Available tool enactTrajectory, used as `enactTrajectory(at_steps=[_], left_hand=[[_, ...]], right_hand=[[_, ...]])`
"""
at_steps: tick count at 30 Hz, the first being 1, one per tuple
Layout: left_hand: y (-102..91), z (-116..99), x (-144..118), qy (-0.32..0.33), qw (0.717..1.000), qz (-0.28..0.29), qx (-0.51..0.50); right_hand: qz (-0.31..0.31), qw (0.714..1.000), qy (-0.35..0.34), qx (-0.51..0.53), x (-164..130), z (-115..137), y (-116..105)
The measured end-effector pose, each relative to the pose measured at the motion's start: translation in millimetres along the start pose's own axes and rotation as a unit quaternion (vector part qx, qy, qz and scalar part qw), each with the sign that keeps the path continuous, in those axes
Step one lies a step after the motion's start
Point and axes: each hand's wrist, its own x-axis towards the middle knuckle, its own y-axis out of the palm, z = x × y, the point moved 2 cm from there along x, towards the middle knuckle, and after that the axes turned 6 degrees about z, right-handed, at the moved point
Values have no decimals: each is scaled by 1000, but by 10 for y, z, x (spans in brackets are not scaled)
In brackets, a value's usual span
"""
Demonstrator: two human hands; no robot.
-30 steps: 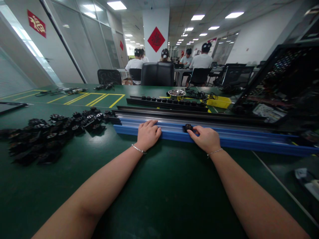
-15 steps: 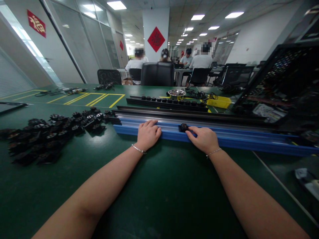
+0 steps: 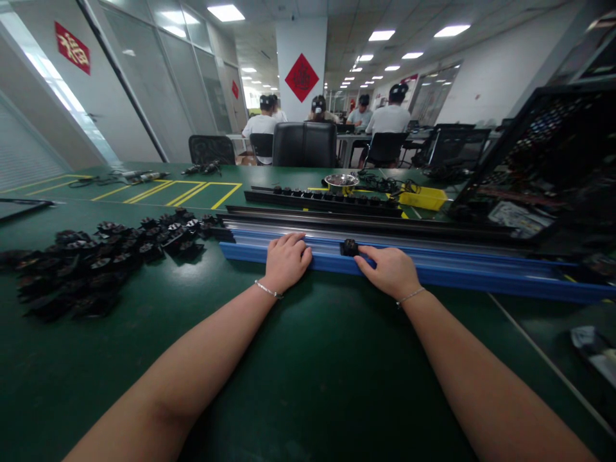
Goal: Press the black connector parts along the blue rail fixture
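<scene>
Left hand (image 3: 285, 260) flat, fingers spread on blue rail (image 3: 481, 273); right hand (image 3: 391, 271) fingertips pinching small black part (image 3: 349, 247) on rail; black parts pile (image 3: 96, 256) left on desk (image 3: 308, 372).

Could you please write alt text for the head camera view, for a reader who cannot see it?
Two bare hands rest on a long blue rail on a green table: the left hand lies flat, the right hand touches a small black part on the rail. A pile of black parts lies left.
</scene>
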Motion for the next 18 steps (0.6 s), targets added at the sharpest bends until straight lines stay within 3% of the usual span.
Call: enactTrajectory(at_steps=[11,18], left_hand=[[-6,3,-10,-13,999,5,-32],[-44,-81,-30,55,997,41,-31]], right_hand=[[41,998,-40,-1,40,97,-8],[62,997,-46,6,48,177,-17]])
